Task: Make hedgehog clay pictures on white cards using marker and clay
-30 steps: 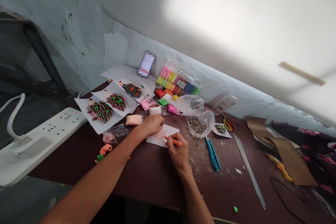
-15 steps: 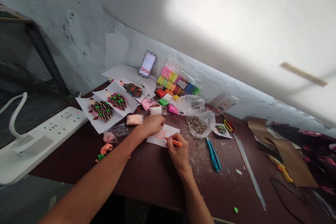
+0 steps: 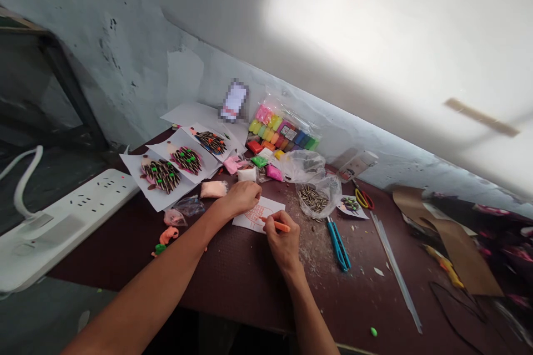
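Observation:
A small white sheet of paper point(image 3: 276, 206) lies on the dark red table, with an orange line drawing of a rounded outline filled with small marks. My right hand point(image 3: 286, 241) pinches an orange marker point(image 3: 280, 226), its tip at the drawing. Curled at the upper left edge of the paper, my left hand point(image 3: 246, 196) holds the sheet against the table; its fingertips are hidden. Just beyond that hand are a white clay packet point(image 3: 247, 175) and a peach clay packet point(image 3: 214, 189).
Hedgehog pictures with seed-shell spines point(image 3: 161, 176) lie at left, near a power strip point(image 3: 79, 216). Bagged coloured clay point(image 3: 283, 130) leans by the wall. On the right are a bag of striped seeds point(image 3: 314, 199), teal-handled scissors point(image 3: 339, 247), glue sticks point(image 3: 397, 272) and a yellow glue gun point(image 3: 447, 267).
The marker has shifted very slightly over the drawing, and a few more orange marks seem to show. My left hand stays in place.

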Demonstrator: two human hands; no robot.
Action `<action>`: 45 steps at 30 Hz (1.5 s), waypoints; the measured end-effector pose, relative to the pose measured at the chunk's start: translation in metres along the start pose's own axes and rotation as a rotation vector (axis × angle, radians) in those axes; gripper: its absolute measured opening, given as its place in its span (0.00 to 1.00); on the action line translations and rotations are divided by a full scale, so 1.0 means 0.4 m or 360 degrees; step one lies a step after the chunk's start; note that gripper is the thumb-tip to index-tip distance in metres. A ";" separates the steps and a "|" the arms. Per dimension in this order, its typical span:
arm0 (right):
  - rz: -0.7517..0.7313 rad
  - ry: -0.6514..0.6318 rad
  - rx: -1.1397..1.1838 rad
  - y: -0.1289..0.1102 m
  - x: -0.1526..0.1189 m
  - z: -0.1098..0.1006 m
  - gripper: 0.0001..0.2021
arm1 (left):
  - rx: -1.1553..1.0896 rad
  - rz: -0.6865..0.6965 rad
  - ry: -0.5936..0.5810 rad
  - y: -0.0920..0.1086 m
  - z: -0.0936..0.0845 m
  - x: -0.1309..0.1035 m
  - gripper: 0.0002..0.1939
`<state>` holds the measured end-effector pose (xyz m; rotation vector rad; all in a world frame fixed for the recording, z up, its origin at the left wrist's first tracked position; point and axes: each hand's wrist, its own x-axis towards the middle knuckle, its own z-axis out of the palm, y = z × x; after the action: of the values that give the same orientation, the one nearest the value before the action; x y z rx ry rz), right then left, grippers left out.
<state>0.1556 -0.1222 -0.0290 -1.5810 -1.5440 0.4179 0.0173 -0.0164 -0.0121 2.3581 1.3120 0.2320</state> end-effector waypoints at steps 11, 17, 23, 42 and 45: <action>-0.0013 0.0021 -0.0076 0.007 -0.014 0.006 0.11 | 0.0001 0.0009 0.0013 -0.001 0.001 -0.004 0.12; -0.0006 0.0019 -0.0090 0.009 -0.013 0.006 0.10 | -0.0024 0.0016 0.0051 -0.001 0.003 -0.003 0.11; -0.0009 -0.0020 -0.0048 0.003 -0.013 0.003 0.10 | -0.0045 0.0006 0.0054 0.000 0.002 -0.005 0.11; -0.0009 0.0000 -0.0046 -0.007 -0.012 0.005 0.11 | 0.0001 -0.0010 0.0005 0.010 -0.013 -0.010 0.12; -0.0001 -0.0040 0.0042 -0.013 -0.012 0.002 0.11 | -0.0012 -0.0012 0.0005 0.008 -0.011 -0.009 0.12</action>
<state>0.1508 -0.1273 -0.0272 -1.5606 -1.5514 0.4576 0.0164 -0.0196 -0.0064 2.3469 1.3188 0.2382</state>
